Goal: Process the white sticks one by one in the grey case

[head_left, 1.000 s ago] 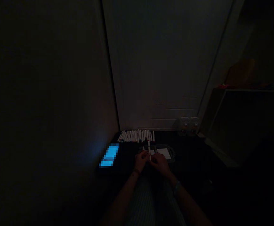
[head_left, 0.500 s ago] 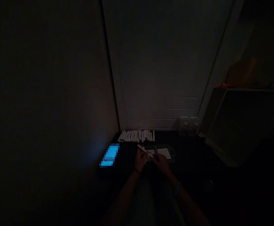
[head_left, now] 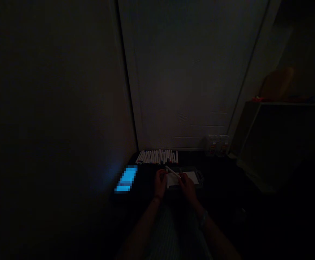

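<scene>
A white marker (head_left: 173, 172) slants up and left from my right hand (head_left: 188, 187), whose fingers pinch its lower end. My left hand (head_left: 160, 183) is closed in a pinch beside the left edge of an open, clear plastic case (head_left: 201, 176). What its fingertips hold, if anything, is too dark to make out. White paper (head_left: 190, 177) lies in the right half of the case. Another thin white stick, possibly a marker (head_left: 167, 182), runs along its left edge near my left fingers.
A row of white markers (head_left: 153, 157) lies along the back of the dark table. To the left glows a phone-like screen (head_left: 126, 179), blurred into blocks. Two clear packages (head_left: 217, 145) stand at the back right, before a shelf unit (head_left: 245, 126). The room is very dim.
My hands have drawn apart. The marker has moved right with my right hand, and my left hand has come off it. The case now shows more clearly between them.
</scene>
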Demonstrator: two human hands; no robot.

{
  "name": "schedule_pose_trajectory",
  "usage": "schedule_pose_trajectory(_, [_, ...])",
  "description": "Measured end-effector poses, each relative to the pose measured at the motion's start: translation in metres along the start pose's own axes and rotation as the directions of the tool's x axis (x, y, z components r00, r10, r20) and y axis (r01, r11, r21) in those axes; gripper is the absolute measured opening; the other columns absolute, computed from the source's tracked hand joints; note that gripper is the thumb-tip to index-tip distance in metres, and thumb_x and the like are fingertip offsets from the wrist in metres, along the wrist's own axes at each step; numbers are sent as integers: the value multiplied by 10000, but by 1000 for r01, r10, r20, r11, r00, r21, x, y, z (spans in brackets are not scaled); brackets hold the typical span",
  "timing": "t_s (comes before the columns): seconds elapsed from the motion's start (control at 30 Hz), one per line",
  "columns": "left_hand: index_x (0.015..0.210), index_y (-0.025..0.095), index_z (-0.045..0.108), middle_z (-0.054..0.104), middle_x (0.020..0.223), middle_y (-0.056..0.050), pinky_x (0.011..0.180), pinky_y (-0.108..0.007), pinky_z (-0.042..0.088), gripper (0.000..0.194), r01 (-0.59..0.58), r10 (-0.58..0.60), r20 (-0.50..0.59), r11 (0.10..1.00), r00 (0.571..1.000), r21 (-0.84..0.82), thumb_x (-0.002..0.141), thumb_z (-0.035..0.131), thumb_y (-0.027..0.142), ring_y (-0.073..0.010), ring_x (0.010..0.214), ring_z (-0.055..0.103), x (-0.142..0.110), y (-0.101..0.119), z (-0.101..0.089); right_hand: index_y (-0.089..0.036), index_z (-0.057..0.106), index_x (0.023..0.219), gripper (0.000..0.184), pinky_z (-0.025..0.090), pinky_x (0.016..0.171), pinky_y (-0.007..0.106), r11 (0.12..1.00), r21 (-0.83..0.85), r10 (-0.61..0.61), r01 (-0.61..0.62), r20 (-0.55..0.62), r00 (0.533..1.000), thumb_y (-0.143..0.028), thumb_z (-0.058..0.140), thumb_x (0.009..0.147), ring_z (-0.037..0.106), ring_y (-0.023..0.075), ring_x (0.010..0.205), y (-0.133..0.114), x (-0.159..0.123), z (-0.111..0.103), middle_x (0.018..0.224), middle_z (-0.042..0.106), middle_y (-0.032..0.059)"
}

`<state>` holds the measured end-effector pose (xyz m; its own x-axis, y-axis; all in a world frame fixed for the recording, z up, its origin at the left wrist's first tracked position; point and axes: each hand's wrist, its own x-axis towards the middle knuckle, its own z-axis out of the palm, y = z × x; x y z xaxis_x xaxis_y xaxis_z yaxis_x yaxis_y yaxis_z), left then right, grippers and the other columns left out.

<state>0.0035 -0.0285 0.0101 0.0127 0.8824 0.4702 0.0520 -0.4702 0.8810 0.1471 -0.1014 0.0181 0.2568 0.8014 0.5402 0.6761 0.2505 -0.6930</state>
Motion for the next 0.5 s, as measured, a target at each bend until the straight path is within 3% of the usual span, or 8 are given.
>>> schedule_pose_trajectory(0.27, [974, 192, 537, 581, 1005, -45, 912, -355, 368, 235, -99, 88, 68, 978, 994, 183, 753, 473, 148, -156, 986, 521, -3, 8, -1, -209, 562, 1004, 233, 426, 726, 282, 1000, 17, -14, 14, 11, 1000, -282, 451, 813, 570, 179, 813, -1, 0, -1, 898, 624, 44])
schedule_pose_trajectory(0.5, [933, 195, 558, 584, 978, -46, 893, -355, 369, 223, -112, 104, 41, 957, 994, 269, 741, 466, 129, -166, 974, 506, -4, 5, 0, -191, 580, 926, 203, 420, 679, 262, 1000, 9, 3, -3, -30, 1000, -286, 438, 816, 571, 166, 761, 0, 1, -1, 851, 627, 40])
